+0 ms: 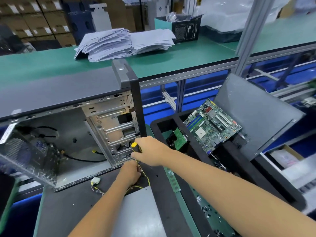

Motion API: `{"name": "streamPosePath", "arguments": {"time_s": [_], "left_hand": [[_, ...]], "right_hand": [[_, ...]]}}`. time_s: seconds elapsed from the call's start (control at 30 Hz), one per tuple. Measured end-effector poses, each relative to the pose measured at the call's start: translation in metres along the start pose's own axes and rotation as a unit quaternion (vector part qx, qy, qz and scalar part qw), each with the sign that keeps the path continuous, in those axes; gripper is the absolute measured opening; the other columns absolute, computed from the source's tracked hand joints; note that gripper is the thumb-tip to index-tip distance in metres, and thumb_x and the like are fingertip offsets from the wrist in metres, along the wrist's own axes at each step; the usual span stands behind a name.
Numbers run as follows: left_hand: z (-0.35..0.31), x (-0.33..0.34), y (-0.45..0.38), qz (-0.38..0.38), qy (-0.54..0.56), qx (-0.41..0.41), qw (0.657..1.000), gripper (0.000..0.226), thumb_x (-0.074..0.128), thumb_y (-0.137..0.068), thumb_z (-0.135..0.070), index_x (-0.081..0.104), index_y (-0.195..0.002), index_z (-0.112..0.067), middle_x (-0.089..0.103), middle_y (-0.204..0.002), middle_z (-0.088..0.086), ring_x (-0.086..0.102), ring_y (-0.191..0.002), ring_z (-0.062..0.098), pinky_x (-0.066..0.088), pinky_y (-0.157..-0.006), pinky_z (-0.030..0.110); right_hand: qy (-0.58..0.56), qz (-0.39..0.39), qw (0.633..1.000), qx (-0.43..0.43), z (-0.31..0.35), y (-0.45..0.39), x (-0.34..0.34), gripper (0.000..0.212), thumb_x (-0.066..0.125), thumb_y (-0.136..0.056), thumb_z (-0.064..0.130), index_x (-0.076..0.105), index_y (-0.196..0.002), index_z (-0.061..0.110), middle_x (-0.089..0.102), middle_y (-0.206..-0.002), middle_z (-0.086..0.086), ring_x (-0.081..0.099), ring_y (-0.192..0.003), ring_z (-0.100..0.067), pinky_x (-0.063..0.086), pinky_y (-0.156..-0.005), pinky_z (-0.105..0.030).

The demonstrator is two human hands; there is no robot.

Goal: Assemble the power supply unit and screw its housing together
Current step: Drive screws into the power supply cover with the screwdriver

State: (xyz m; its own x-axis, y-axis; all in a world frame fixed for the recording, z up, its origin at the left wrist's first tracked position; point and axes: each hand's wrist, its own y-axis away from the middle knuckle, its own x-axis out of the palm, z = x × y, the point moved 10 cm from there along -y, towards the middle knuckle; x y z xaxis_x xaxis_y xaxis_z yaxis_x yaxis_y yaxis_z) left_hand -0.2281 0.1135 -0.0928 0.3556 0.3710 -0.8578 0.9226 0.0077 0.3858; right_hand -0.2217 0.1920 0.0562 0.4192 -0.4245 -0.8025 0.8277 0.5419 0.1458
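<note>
From the head view, the right hand [151, 151] curls round a yellow-and-black-handled screwdriver [136, 147], tip down. Just below, the left hand [130, 171] pinches yellow and black wires [145, 177] running from the grey metal power supply box [138, 207], which lies near the person, touching the left forearm. The open grey computer case [68, 127] stands just beyond.
</note>
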Motion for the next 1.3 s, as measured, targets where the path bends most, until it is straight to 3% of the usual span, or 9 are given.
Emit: {"name": "streamPosePath", "arguments": {"time_s": [0.2, 0.33, 0.5, 0.7, 0.83, 0.97, 1.2, 1.3], "left_hand": [[0.009, -0.009, 0.007, -0.034, 0.029, -0.017, 0.999, 0.017, 0.049, -0.089, -0.006, 0.047, -0.073, -0.013, 0.061, -0.097, 0.014, 0.055, -0.089, 0.027, 0.042, -0.075, 0.032], [0.024, -0.033, 0.02, -0.085, 0.085, -0.01, 0.993, 0.02, 0.052, -0.092, -0.003, 0.07, -0.082, -0.006, 0.066, -0.097, 0.01, 0.057, -0.095, 0.026, 0.039, -0.08, 0.026], [0.034, -0.058, 0.044, -0.144, 0.218, 0.023, 0.965, 0.02, 0.061, -0.089, -0.006, 0.066, -0.072, -0.014, 0.063, -0.07, -0.002, 0.055, -0.069, 0.016, 0.039, -0.068, 0.025], [0.01, -0.057, 0.079, -0.105, 0.322, 0.095, 0.936, 0.014, 0.063, -0.088, 0.001, 0.07, -0.089, -0.012, 0.068, -0.081, 0.008, 0.059, -0.067, 0.015, 0.051, -0.07, 0.028], [-0.006, -0.05, 0.097, -0.085, 0.285, 0.12, 0.947, 0.01, 0.066, -0.085, -0.003, 0.07, -0.08, -0.011, 0.067, -0.072, -0.001, 0.058, -0.061, 0.006, 0.046, -0.062, 0.016], [-0.015, -0.051, 0.11, -0.087, 0.286, 0.138, 0.944, 0.007, 0.07, -0.083, -0.006, 0.068, -0.076, -0.004, 0.063, -0.067, 0.004, 0.052, -0.059, 0.009, 0.043, -0.06, 0.02], [-0.022, -0.042, 0.116, -0.078, 0.299, 0.135, 0.941, 0.014, 0.072, -0.082, -0.006, 0.065, -0.07, -0.01, 0.063, -0.061, -0.009, 0.052, -0.056, 0.006, 0.045, -0.057, 0.02], [-0.025, -0.035, 0.115, -0.071, 0.309, 0.132, 0.939, 0.01, 0.071, -0.083, -0.005, 0.065, -0.076, 0.0, 0.069, -0.071, -0.007, 0.056, -0.06, 0.007, 0.047, -0.058, 0.02]], "right_hand": [[0.001, -0.009, 1.0, 0.002, 0.003, 0.001, -0.006, 0.026, 0.056, -0.094, 0.03, 0.043, -0.077, 0.015, 0.048, -0.071, -0.001, 0.045, -0.059, -0.014, 0.032, -0.051, -0.027], [-0.023, -0.048, 0.999, -0.013, 0.018, 0.004, -0.017, 0.028, 0.057, -0.093, 0.028, 0.042, -0.071, 0.017, 0.048, -0.069, 0.0, 0.046, -0.06, -0.017, 0.034, -0.052, -0.029], [-0.066, -0.118, 0.99, -0.034, 0.038, 0.012, -0.026, 0.029, 0.058, -0.091, 0.024, 0.041, -0.069, 0.016, 0.045, -0.061, 0.002, 0.041, -0.052, -0.012, 0.03, -0.048, -0.025], [-0.073, -0.157, 0.984, -0.04, 0.051, 0.029, -0.031, 0.027, 0.056, -0.093, 0.025, 0.039, -0.073, 0.017, 0.049, -0.066, 0.0, 0.045, -0.056, -0.015, 0.037, -0.052, -0.028], [-0.063, -0.167, 0.983, -0.044, 0.058, 0.042, -0.035, 0.026, 0.055, -0.093, 0.025, 0.038, -0.074, 0.018, 0.048, -0.066, 0.002, 0.044, -0.055, -0.014, 0.037, -0.052, -0.028], [-0.052, -0.161, 0.984, -0.046, 0.059, 0.051, -0.034, 0.029, 0.055, -0.093, 0.024, 0.037, -0.072, 0.019, 0.048, -0.065, 0.002, 0.044, -0.055, -0.013, 0.036, -0.052, -0.025], [-0.054, -0.156, 0.985, -0.05, 0.056, 0.064, -0.033, 0.022, 0.056, -0.093, 0.023, 0.045, -0.079, 0.01, 0.054, -0.068, -0.003, 0.047, -0.057, -0.017, 0.04, -0.053, -0.028], [-0.049, -0.16, 0.985, -0.051, 0.055, 0.067, -0.034, 0.022, 0.056, -0.093, 0.022, 0.044, -0.078, 0.01, 0.054, -0.067, -0.004, 0.048, -0.057, -0.018, 0.04, -0.053, -0.029]]}}
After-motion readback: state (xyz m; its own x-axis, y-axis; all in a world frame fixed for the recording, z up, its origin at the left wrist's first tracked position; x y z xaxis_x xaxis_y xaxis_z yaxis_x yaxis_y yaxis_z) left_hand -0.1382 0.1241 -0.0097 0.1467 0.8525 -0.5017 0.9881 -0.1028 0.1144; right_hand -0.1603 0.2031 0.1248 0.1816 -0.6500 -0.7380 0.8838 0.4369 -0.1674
